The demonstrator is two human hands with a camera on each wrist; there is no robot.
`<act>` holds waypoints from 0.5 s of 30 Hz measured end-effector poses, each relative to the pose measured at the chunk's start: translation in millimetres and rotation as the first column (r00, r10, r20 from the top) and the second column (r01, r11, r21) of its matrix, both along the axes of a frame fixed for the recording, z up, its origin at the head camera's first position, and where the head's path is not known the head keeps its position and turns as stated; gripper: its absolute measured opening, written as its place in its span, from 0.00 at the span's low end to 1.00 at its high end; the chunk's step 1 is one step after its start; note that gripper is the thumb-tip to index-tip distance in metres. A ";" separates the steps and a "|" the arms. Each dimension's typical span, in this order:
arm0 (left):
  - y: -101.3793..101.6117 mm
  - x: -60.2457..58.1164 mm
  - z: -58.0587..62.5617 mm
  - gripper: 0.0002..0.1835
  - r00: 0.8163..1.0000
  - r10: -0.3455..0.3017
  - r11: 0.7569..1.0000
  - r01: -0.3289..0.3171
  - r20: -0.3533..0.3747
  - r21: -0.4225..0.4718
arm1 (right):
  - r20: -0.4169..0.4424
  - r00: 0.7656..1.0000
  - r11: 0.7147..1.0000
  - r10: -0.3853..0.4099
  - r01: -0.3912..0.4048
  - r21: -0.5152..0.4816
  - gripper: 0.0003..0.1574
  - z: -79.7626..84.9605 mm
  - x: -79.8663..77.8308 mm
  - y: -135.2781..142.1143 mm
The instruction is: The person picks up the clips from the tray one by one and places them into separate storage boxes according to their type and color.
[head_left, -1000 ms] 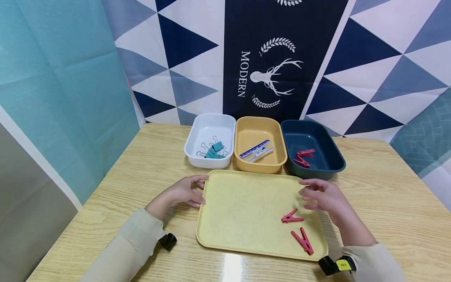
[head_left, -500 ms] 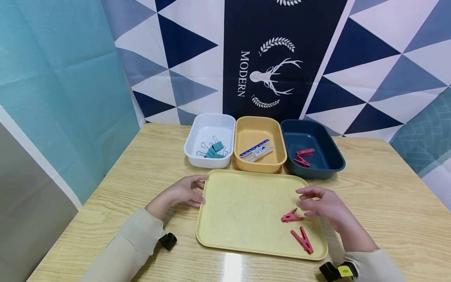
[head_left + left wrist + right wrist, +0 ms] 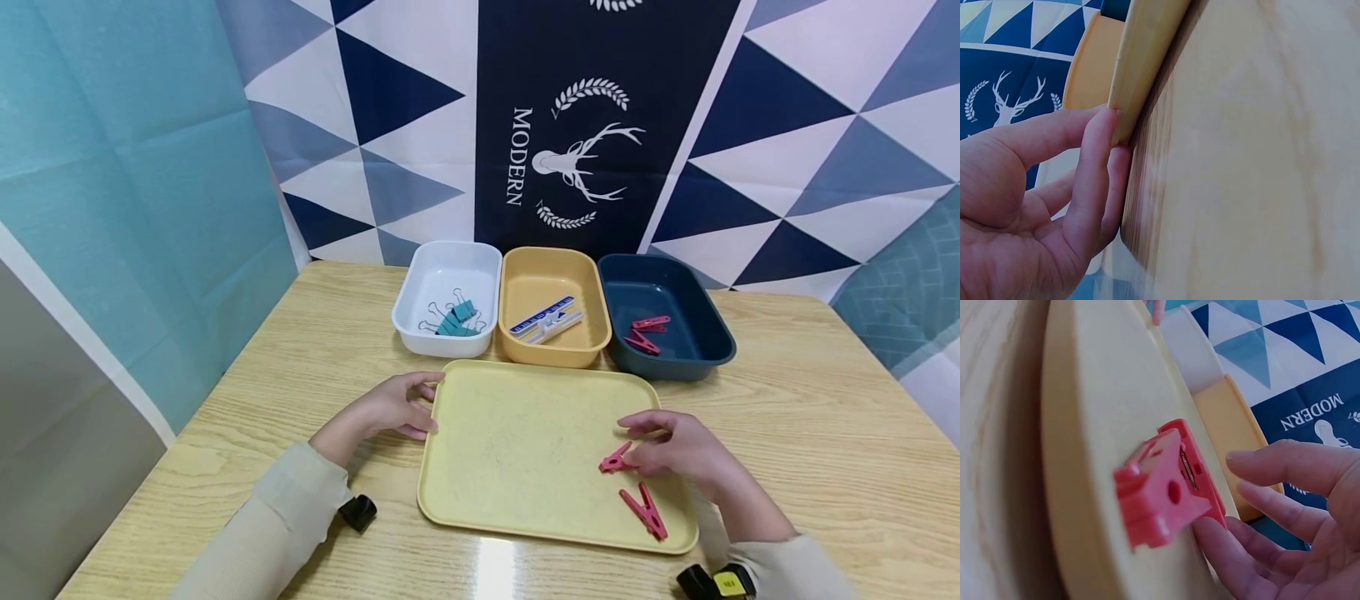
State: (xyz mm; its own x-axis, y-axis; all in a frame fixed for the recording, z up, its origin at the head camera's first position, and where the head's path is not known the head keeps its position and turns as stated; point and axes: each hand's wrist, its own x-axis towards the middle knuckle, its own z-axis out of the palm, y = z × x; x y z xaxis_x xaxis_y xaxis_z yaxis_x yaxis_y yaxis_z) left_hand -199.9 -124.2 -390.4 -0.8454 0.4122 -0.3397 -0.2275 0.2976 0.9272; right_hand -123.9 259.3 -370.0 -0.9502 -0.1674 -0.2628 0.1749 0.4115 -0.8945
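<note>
On the yellow tray [image 3: 525,450] lie two pink clothespins, the upper clothespin [image 3: 615,458] and the lower clothespin [image 3: 646,512]. My right hand [image 3: 678,450] reaches over the tray's right side. Its thumb is at the upper clothespin's handle end, while the fingers are spread apart from it. Up close in the right wrist view, that clothespin [image 3: 1172,490] shows its metal spring; a digit partly hidden behind it seems to touch it. At the tray's left edge, my left hand [image 3: 390,408] rests its fingertips against the rim, as the left wrist view also shows.
Behind the tray stand a white bin [image 3: 420,287] with teal binder clips [image 3: 457,321], an orange bin [image 3: 551,267] with blue and white clips [image 3: 551,321], and a dark blue bin [image 3: 697,325] with pink clothespins [image 3: 645,333]. A patterned cloth hangs behind.
My right hand has come down and left from the tray's upper right corner to the upper clothespin. The left hand and the tray have stayed in place.
</note>
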 end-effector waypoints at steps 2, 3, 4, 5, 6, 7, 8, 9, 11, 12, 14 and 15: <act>0.2 0.3 0.2 0.43 1.000 0.003 1.000 -0.003 -0.001 0.001 | 0.002 1.000 1.000 0.015 -0.015 0.005 0.32 -1.1 -0.3 -1.1; 0.3 0.4 0.2 0.43 1.000 0.004 1.000 -0.004 -0.001 0.001 | 0.004 1.000 1.000 0.022 -0.022 0.006 0.32 -1.7 -0.5 -1.7; 0.4 0.7 0.3 0.43 1.000 0.005 1.000 -0.005 0.000 0.002 | 0.004 1.000 1.000 0.024 -0.024 0.016 0.31 -2.5 -0.7 -2.5; 0.5 0.9 0.4 0.43 1.000 0.007 1.000 -0.007 0.000 0.001 | 0.005 1.000 0.999 0.022 -0.022 0.030 0.31 -3.2 -0.8 -3.3; 0.6 0.8 0.3 0.43 1.000 0.008 1.000 -0.008 0.000 0.002 | 0.005 1.000 0.999 0.016 -0.017 0.052 0.31 -3.8 -0.7 -4.0; 0.7 0.9 0.2 0.43 1.000 0.009 1.000 -0.009 0.000 0.001 | 0.002 1.000 0.997 0.014 -0.014 0.079 0.31 -4.4 -0.7 -4.6; 0.7 0.9 0.2 0.43 1.000 0.009 1.000 -0.009 0.000 -0.001 | -0.002 1.000 0.995 0.017 -0.016 0.100 0.31 -4.9 -0.8 -4.8; 0.7 0.9 0.2 0.43 1.000 0.007 1.000 -0.007 -0.002 -0.003 | -0.001 1.000 0.993 0.021 -0.021 0.117 0.30 -5.3 -0.9 -4.7; 0.7 1.0 0.4 0.43 1.000 0.004 1.000 -0.004 -0.005 -0.005 | 0.002 1.000 0.989 0.031 -0.031 0.147 0.29 -5.4 -0.8 -4.3; 0.7 1.1 0.6 0.43 1.000 0.002 1.000 -0.003 -0.007 -0.007 | 0.005 0.999 0.988 0.042 -0.043 0.150 0.28 -5.5 -0.8 -3.9; 0.7 1.8 1.4 0.42 1.000 0.000 1.000 0.000 -0.009 -0.008 | 0.007 0.998 0.988 0.063 -0.064 0.141 0.27 -5.6 -0.8 -3.4; 0.7 2.0 1.7 0.42 1.000 -0.001 1.000 0.001 -0.009 -0.007 | 0.007 0.998 0.988 0.068 -0.068 0.140 0.26 -5.6 -0.6 -3.2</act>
State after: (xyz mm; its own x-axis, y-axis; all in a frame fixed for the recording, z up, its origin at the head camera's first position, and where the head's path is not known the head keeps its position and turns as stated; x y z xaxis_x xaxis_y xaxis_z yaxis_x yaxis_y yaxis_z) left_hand -197.9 -123.5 -388.7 -0.8482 0.4105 -0.3348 -0.2187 0.3043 0.9271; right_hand -124.5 256.1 -375.5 -0.9374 -0.1930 -0.2898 0.1438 0.5434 -0.8271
